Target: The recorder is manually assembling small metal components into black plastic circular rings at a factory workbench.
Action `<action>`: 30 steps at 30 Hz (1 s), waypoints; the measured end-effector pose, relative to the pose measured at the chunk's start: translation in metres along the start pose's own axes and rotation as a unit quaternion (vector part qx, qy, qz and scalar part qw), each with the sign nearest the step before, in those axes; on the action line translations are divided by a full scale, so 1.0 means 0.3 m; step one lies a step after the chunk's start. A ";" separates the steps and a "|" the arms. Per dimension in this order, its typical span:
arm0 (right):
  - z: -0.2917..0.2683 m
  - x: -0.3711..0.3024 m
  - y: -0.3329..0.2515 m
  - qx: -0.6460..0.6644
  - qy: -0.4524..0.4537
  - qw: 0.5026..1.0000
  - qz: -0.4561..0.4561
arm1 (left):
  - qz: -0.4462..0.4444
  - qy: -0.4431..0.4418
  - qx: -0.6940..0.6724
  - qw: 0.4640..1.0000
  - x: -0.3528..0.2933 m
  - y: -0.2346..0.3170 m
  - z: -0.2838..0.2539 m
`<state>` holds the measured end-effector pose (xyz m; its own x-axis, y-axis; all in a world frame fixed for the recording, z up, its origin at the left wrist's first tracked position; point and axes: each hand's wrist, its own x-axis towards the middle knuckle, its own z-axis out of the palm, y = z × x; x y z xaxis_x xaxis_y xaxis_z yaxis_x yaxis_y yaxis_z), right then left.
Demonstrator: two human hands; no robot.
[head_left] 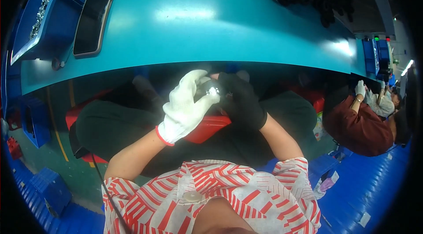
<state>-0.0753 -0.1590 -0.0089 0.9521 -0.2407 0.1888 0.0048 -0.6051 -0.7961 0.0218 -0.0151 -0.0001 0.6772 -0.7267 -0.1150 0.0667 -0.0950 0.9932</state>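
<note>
Workbench [176, 35], parts bin [59, 33] and co-worker [359, 124] show a workshop.

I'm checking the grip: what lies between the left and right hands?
In the head view, a small shiny piece lies between the white-gloved left hand and black-gloved right hand, its outline partly hidden.

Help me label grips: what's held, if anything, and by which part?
A shiny metallic piece, by its left side, in the gloved left hand; any hold by the right hand is unclear.
</note>
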 end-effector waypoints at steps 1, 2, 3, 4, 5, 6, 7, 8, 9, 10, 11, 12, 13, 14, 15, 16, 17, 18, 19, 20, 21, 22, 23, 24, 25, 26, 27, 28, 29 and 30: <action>-0.004 0.006 -0.009 -0.035 -0.001 0.999 -0.008 | 0.003 -0.001 0.025 1.000 -0.002 -0.007 -0.002; -0.006 0.008 -0.015 -0.069 -0.003 0.997 -0.017 | 0.006 -0.002 0.050 0.999 -0.005 -0.012 -0.005; -0.003 0.004 -0.016 -0.069 -0.003 0.997 -0.016 | 0.006 -0.002 0.050 0.999 -0.005 -0.014 -0.010; 0.000 -0.002 -0.017 -0.086 -0.001 0.996 -0.005 | 0.039 -0.021 0.096 0.994 -0.002 -0.016 -0.017; 0.002 -0.006 -0.018 -0.102 0.001 0.995 0.006 | 0.072 -0.040 0.141 0.987 0.000 -0.017 -0.020; 0.004 -0.008 -0.019 -0.102 0.002 0.995 0.006 | 0.072 -0.041 0.141 0.986 0.002 -0.018 -0.018; 0.005 -0.009 -0.021 -0.120 0.009 0.993 -0.010 | 0.089 -0.036 0.152 0.984 0.001 -0.017 -0.013; 0.005 -0.010 -0.022 -0.137 0.017 0.990 -0.027 | 0.106 -0.031 0.163 0.980 0.002 -0.017 -0.011; 0.005 -0.012 -0.020 -0.137 0.017 0.990 -0.027 | 0.106 -0.031 0.163 0.980 0.005 -0.018 -0.013; 0.005 -0.014 -0.015 -0.130 0.016 0.991 -0.028 | 0.123 -0.038 0.173 0.977 0.012 -0.020 -0.018; 0.005 -0.015 -0.012 -0.122 0.015 0.992 -0.030 | 0.139 -0.045 0.182 0.972 0.016 -0.021 -0.021; 0.003 -0.012 -0.012 -0.122 0.016 0.992 -0.029 | 0.139 -0.046 0.182 0.972 0.017 -0.024 -0.018; -0.001 -0.004 -0.018 -0.124 0.026 0.991 -0.050 | 0.158 -0.033 0.201 0.966 0.016 -0.028 -0.015; -0.003 0.002 -0.022 -0.126 0.036 0.989 -0.070 | 0.176 -0.020 0.219 0.960 0.016 -0.032 -0.014; -0.002 0.003 -0.024 -0.125 0.036 0.989 -0.072 | 0.176 -0.019 0.220 0.959 0.018 -0.038 -0.014; 0.000 0.003 -0.022 -0.131 0.039 0.989 -0.060 | 0.174 -0.020 0.181 0.968 0.023 -0.049 -0.012; 0.002 0.003 -0.020 -0.137 0.042 0.988 -0.049 | 0.170 -0.021 0.142 0.975 0.027 -0.055 -0.010; 0.006 0.002 -0.018 -0.138 0.043 0.988 -0.049 | 0.171 -0.021 0.141 0.975 0.027 -0.055 -0.008; 0.011 -0.002 -0.015 -0.098 0.038 0.994 -0.017 | 0.098 -0.017 0.119 0.988 0.024 -0.053 -0.005; 0.014 -0.004 -0.013 -0.058 0.034 0.998 0.015 | 0.025 -0.012 0.095 0.995 0.023 -0.051 -0.003; 0.015 -0.003 -0.010 -0.058 0.034 0.998 0.015 | 0.024 -0.012 0.095 0.995 0.028 -0.040 -0.009; 0.015 -0.002 -0.009 -0.078 0.033 0.996 -0.008 | 0.016 -0.043 0.144 0.989 0.035 -0.019 -0.022; 0.016 -0.003 -0.008 -0.097 0.033 0.994 -0.031 | 0.008 -0.074 0.191 0.979 0.038 -0.008 -0.028; 0.014 -0.006 -0.008 -0.097 0.032 0.994 -0.030 | 0.007 -0.075 0.191 0.979 0.035 -0.010 -0.025; 0.011 -0.005 -0.010 -0.129 0.033 0.990 -0.042 | 0.061 -0.061 0.212 0.974 0.035 -0.010 -0.022; 0.008 -0.004 -0.012 -0.162 0.033 0.985 -0.054 | 0.115 -0.047 0.231 0.965 0.035 -0.010 -0.021; 0.012 -0.004 -0.015 -0.162 0.033 0.985 -0.054 | 0.115 -0.045 0.240 0.963 0.036 -0.010 -0.021; 0.020 -0.005 -0.015 -0.137 0.045 0.989 -0.028 | 0.116 -0.044 0.240 0.963 0.042 -0.014 -0.021; 0.023 -0.005 -0.014 -0.111 0.056 0.992 -0.001 | 0.075 -0.050 0.162 0.983 0.049 -0.018 -0.021; 0.017 0.000 -0.016 -0.112 0.056 0.992 -0.002 | 0.034 -0.055 0.083 0.994 0.053 -0.020 -0.021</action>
<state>-0.0737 -0.1522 -0.0079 0.9119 -0.3137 0.2649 -0.0715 -0.7567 -0.6499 0.0369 -0.0219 -0.0079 0.5912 -0.8045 -0.0579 -0.1039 -0.1471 0.9836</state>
